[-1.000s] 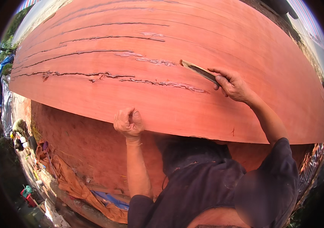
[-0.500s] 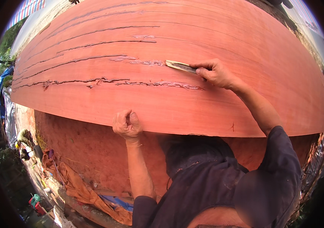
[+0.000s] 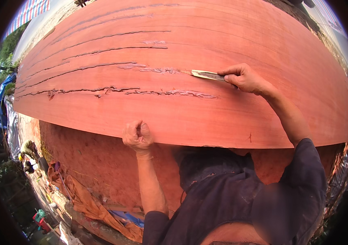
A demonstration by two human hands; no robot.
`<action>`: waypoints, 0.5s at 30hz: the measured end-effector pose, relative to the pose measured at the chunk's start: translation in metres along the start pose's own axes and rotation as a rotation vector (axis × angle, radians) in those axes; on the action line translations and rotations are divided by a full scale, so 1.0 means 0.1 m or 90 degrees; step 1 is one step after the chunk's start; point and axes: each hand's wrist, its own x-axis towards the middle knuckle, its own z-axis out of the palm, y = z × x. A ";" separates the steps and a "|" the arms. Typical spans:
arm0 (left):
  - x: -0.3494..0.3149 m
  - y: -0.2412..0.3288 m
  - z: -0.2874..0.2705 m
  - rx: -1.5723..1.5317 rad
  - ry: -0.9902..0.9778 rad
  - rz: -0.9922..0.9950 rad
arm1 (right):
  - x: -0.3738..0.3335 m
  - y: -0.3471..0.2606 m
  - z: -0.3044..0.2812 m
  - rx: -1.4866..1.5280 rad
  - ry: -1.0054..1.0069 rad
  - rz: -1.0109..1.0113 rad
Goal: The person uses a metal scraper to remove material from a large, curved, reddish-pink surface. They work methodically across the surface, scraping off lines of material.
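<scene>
A broad slab of reddish wood [image 3: 223,122] lies before me, split by several long dark cracks in its left half. My right hand [image 3: 245,78] grips a flat putty knife [image 3: 206,75] with a pale face and dark smears. The knife's tip meets the surface at the right end of a crack where lumpy pinkish filler [image 3: 161,70] sits. Nearer to me, a second strip of filler [image 3: 194,94] runs along another crack. My left hand [image 3: 137,134] rests in a loose fist on the slab's near edge, with nothing visible in it.
Below the slab is reddish ground [image 3: 88,147]. An orange-brown cloth [image 3: 88,200] and a blue sheet [image 3: 129,218] lie at lower left. Farther left, another person [image 3: 29,149] is bent over among small items. Blue tarpaulin [image 3: 0,102] hangs at the far left.
My right hand and the putty knife have moved a short way right along the slab, leaving a thin reddish smear past the filler. My left hand stays at the near edge.
</scene>
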 end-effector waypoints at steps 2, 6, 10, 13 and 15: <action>0.00 0.01 0.00 0.000 0.002 -0.004 | -0.08 -0.03 -0.12 -0.051 0.011 -0.003; -0.01 0.05 -0.01 0.004 -0.005 -0.046 | -0.21 -0.06 -0.08 -0.149 0.081 -0.156; -0.03 0.05 0.00 0.009 -0.002 -0.049 | -0.09 -0.04 0.27 -0.102 0.137 -0.230; -0.02 0.04 -0.01 0.002 -0.010 -0.048 | 0.04 -0.04 0.48 -0.270 0.185 -0.369; -0.02 0.03 -0.01 0.004 -0.009 -0.044 | 0.08 -0.03 0.57 -0.364 0.205 -0.449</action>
